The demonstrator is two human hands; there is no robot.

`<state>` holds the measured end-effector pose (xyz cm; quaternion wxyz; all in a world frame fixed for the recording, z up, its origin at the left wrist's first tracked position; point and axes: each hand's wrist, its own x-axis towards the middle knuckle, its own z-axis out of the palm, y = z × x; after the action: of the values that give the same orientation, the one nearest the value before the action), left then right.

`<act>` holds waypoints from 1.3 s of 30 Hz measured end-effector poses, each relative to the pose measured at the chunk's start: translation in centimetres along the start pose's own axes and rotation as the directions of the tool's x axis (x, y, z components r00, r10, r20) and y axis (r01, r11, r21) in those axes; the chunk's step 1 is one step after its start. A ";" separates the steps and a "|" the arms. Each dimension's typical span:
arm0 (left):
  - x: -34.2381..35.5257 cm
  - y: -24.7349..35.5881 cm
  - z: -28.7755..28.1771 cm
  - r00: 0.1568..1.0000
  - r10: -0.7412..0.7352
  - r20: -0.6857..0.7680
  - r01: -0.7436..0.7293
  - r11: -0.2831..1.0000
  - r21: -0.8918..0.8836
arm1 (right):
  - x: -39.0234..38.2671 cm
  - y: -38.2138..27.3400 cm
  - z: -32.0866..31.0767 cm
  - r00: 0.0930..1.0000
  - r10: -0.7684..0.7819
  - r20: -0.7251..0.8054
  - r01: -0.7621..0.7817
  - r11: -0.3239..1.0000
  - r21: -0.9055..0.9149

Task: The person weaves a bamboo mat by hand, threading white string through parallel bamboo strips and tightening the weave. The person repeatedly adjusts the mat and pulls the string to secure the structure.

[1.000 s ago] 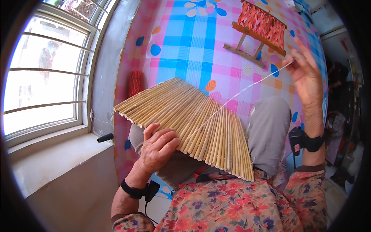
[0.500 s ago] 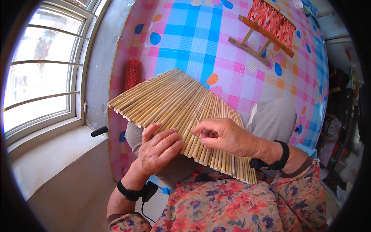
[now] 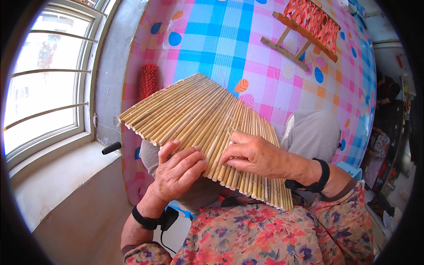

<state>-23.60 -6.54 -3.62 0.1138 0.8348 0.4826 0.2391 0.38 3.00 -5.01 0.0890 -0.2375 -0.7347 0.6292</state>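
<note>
A fan-shaped mat of pale bamboo-like sticks [image 3: 185,106], laced with thin white thread [image 3: 231,130], lies across my grey-trousered lap [image 3: 311,130]. My left hand [image 3: 176,172] is curled over its lower edge, gripping the sticks. Just right of it, my right hand [image 3: 249,154] is low on the mat, fingertips pinched at the thread among the sticks. A loose loop of thread shows above these fingers; what exactly is between the fingertips is partly hidden.
A wooden stand wound with red strips [image 3: 309,26] is at upper right on the checked sheet [image 3: 212,35]. A red bristly roll [image 3: 149,79] lies past the mat's left side. A barred window [image 3: 48,88], sill and black handle [image 3: 111,148] are left; dark clutter is right.
My right hand has come down from high at the right, where it drew the thread taut, onto the mat; the thread now forms a loose loop. My left hand still grips the edge.
</note>
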 end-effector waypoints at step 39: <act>0.2 0.3 -0.2 1.000 -0.005 0.027 0.005 1.000 0.007 | 1.1 1.4 -2.7 0.951 -0.120 0.286 0.134 0.990 -0.030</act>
<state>-23.43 -6.50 -3.25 0.1179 0.8372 0.4838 0.2259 0.94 6.05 -6.03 0.0176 -0.0993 -0.7688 0.6315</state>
